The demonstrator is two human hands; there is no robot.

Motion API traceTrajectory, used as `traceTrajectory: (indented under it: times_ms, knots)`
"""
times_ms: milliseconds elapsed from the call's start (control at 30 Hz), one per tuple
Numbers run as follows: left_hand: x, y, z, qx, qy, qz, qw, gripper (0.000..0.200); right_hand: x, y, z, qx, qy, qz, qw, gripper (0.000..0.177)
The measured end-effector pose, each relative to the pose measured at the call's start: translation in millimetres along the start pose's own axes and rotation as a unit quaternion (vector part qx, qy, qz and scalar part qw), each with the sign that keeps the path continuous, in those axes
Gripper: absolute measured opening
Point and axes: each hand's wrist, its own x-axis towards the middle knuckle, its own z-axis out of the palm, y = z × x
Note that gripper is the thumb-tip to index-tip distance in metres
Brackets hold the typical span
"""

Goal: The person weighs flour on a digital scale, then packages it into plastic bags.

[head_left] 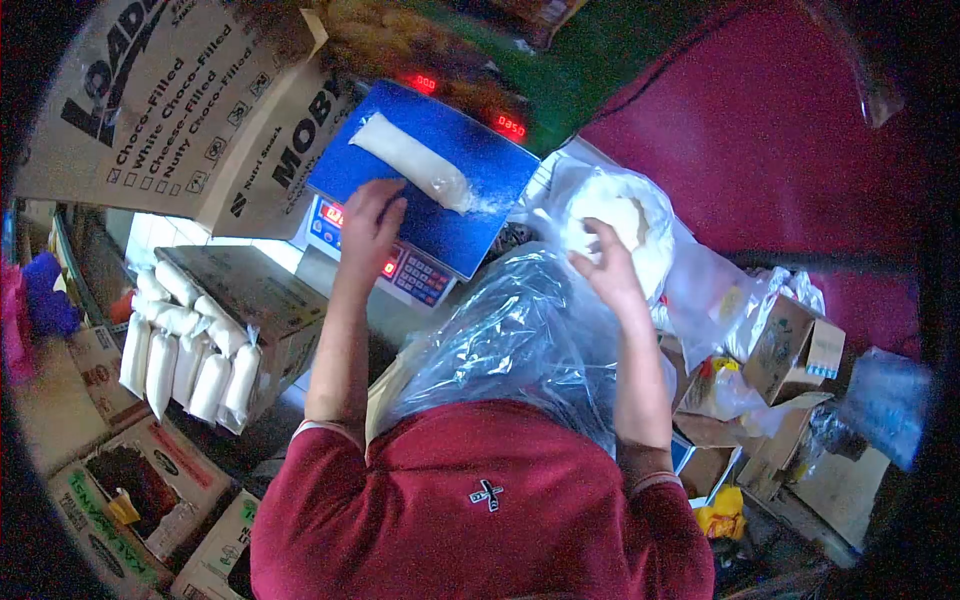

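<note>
A digital scale with a blue platform [330, 170] has lit red digits and a keypad [425, 275]. On the platform lies a filled clear plastic bag of white powder [415, 165], long and narrow, with a little loose powder beside its lower end. My left hand [372, 218] is over the platform's near edge, fingers loosely bent and apart, with nothing visible in them. To the right, my right hand [608, 265] hovers at the mouth of a large open sack of white powder [610, 200], thumb and fingers spread. Clear plastic sheeting [500, 320] covers the area before my body.
Several filled powder bags [190, 365] are piled on a cardboard box [270, 290] at left. A large printed carton [150, 110] stands behind them. Opened boxes [790, 350] and loose plastic [885, 405] crowd the right side. More cartons [140, 490] sit at lower left.
</note>
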Motion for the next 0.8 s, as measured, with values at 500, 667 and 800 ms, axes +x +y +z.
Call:
traceTrajectory:
  times_ms: [500, 667, 800]
  knots:
    - [-1.4, -7.2, 47.5, 0.02, -0.005, 0.067, 0.998, 0.023, 48.9, -56.6, 78.8, -0.098, -0.008, -0.125, 0.987, 0.051]
    - [2.4, -2.3, 41.3, 0.031, -0.029, 0.054, 0.998, 0.023, 55.1, -58.3, 83.8, -0.056, -0.017, -0.135, 0.989, 0.052]
    - [0.4, -2.1, 25.7, 0.018, -0.013, 0.017, 1.0, 0.024, 47.4, -51.0, 73.9, -0.026, -0.036, -0.123, 0.991, 0.054]
